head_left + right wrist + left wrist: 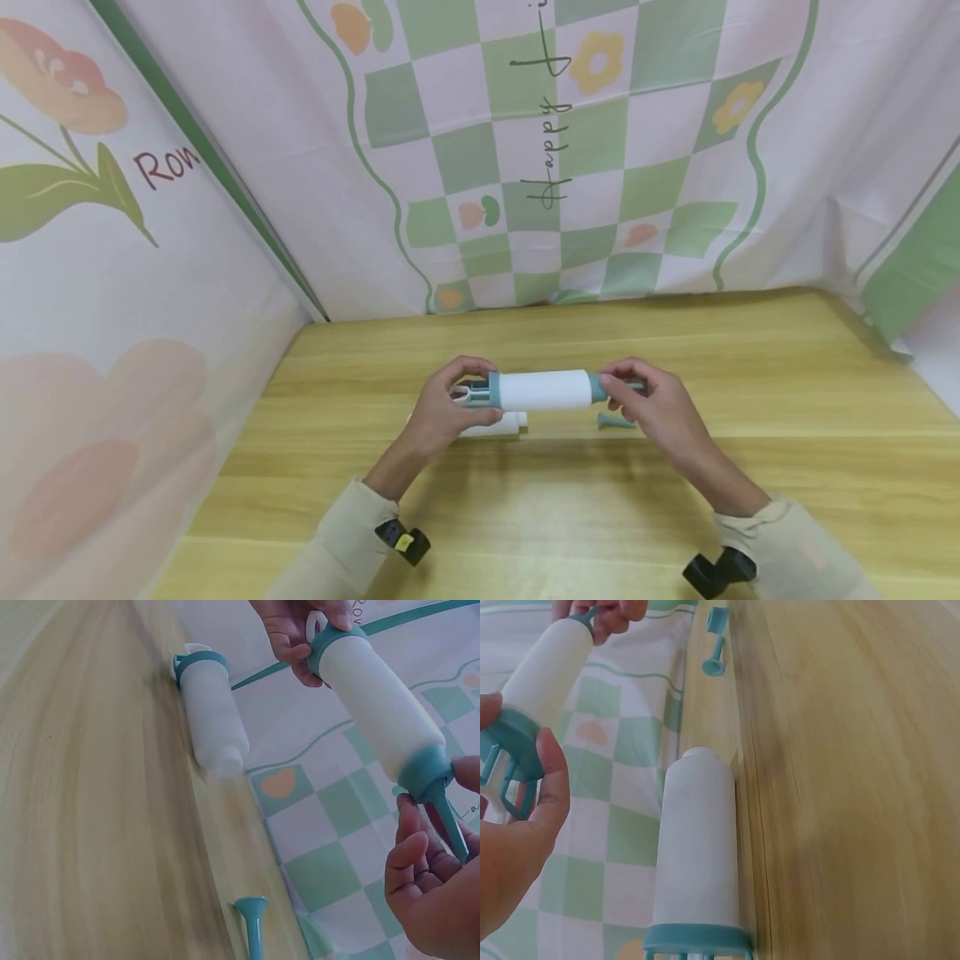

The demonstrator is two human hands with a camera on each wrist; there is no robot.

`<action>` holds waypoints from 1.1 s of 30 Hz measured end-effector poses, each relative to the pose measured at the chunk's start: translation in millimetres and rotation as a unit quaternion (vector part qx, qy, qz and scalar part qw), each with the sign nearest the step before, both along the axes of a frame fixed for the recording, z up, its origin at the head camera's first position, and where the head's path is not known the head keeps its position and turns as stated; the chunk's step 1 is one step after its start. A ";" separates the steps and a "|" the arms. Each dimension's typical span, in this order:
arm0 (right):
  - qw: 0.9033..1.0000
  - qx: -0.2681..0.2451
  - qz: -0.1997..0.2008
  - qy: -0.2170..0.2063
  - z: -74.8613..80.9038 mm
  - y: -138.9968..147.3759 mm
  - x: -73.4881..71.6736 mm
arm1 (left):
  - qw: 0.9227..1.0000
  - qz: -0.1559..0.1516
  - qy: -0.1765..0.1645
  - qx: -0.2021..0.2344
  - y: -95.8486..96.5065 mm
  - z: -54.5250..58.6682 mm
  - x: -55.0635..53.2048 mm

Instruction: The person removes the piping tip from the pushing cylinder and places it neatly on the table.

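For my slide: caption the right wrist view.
Left grip and right grip holding a white cylinder; second cylinder and teal piece on wooden table.

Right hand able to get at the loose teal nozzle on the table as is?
Probably yes, but only after letting go: the loose nozzle lies uncovered near the right hand, which pinches the fitted nozzle of the white tube.
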State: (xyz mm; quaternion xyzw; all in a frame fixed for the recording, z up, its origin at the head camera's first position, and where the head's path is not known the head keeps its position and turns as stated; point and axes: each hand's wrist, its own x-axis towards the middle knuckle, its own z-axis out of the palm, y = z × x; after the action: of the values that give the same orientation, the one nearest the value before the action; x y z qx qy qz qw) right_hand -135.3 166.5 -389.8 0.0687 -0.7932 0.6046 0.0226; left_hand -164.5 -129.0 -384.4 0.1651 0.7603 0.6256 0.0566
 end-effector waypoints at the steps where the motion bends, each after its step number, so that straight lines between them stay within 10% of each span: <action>1: 1.000 0.001 0.001 0.004 -0.9 0.2 0.2 | 1.000 0.001 0.000 -0.001 -0.1 -0.2 -0.1; 18: 0.994 -0.045 0.029 0.094 -8.4 3.8 -3.2 | 1.000 0.016 -0.008 0.005 0.1 0.4 0.6; 33: 0.999 -0.016 -0.006 -0.050 4.5 0.2 -6.2 | 1.000 0.010 -0.005 -0.004 1.1 -0.4 0.7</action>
State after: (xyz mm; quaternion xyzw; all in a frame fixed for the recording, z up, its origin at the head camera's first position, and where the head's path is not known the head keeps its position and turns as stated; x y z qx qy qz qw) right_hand -141.5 166.8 -385.4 0.0338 -0.7843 0.6194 -0.0121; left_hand -163.8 -128.0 -384.9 0.1541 0.7640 0.6241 0.0549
